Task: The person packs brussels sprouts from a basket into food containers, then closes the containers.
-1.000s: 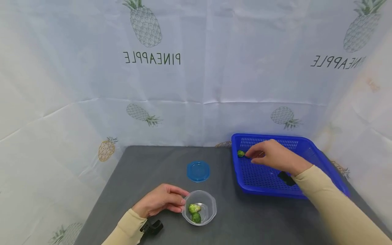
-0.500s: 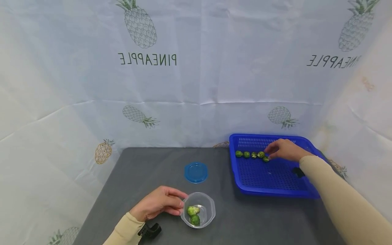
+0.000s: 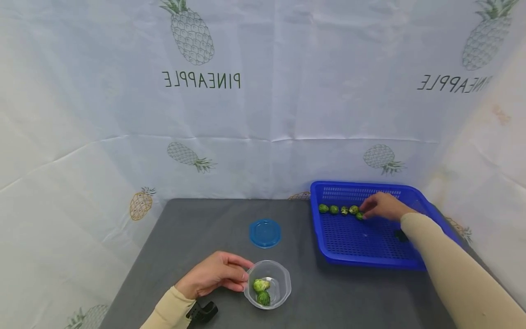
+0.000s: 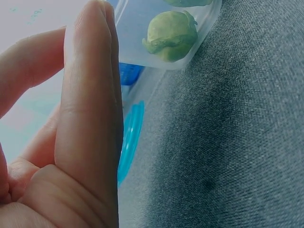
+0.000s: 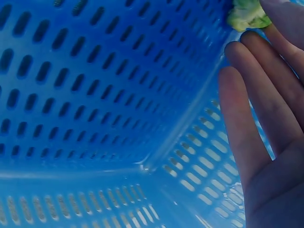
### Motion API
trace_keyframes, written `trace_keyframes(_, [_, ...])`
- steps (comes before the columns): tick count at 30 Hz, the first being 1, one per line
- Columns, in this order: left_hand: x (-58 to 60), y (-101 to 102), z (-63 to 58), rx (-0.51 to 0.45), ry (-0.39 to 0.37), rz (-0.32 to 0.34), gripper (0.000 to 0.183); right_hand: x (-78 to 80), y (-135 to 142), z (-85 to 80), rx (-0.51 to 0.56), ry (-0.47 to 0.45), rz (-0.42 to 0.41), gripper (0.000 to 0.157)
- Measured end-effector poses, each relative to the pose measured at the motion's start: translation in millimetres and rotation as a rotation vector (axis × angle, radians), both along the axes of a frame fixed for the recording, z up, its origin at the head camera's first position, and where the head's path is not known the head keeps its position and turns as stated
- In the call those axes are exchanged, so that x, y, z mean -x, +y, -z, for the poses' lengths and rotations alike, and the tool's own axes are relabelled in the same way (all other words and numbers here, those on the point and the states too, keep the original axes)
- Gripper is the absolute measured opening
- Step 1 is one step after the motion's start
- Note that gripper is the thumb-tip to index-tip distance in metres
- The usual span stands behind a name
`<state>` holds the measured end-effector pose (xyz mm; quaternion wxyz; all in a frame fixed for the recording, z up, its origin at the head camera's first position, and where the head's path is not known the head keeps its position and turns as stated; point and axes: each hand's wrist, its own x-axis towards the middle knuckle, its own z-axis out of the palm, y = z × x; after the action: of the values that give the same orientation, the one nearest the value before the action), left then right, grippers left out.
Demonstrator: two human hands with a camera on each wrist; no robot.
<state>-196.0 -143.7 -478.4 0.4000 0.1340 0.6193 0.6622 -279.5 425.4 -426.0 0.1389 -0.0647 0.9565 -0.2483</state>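
Note:
My left hand (image 3: 218, 276) grips the side of a clear plastic container (image 3: 283, 288), its thumb and fingers at the rim. Inside lie two Brussels sprouts; the lower sprout (image 3: 263, 298) is darker green, and a sprout (image 4: 172, 35) shows through the wall in the left wrist view. Over the blue basket (image 3: 318, 228), my right hand (image 3: 384, 206) pinches a Brussels sprout (image 3: 360, 216) at the right end of a row. In the right wrist view, a sprout (image 5: 247, 15) peeks out beside the thumb, partly hidden by it.
Several more Brussels sprouts (image 3: 334, 209) line the basket's far side. A blue lid (image 3: 265, 233) lies on the grey table (image 3: 197, 228) behind the container. Pineapple-print cloth (image 3: 263, 114) hangs behind and at both sides. A black wristband (image 3: 202, 313) is on the left wrist.
My right hand has moved right along the row, uncovering several sprouts, and has come to the one at the right end. My left hand stays on the container.

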Motion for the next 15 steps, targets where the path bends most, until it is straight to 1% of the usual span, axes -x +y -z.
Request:
trace_keyframes(5, [0.0, 0.6, -0.7, 0.000, -0.007, 0.002, 0.050, 0.5, 3.9, 3.5, -0.012, -0.003, 0.027, 0.033])
trace_keyframes(15, [0.2, 0.2, -1.3, -0.006, -0.016, 0.000, 0.049, 5.4, -1.4, 7.4, -0.021, 0.023, 0.017, 0.032])
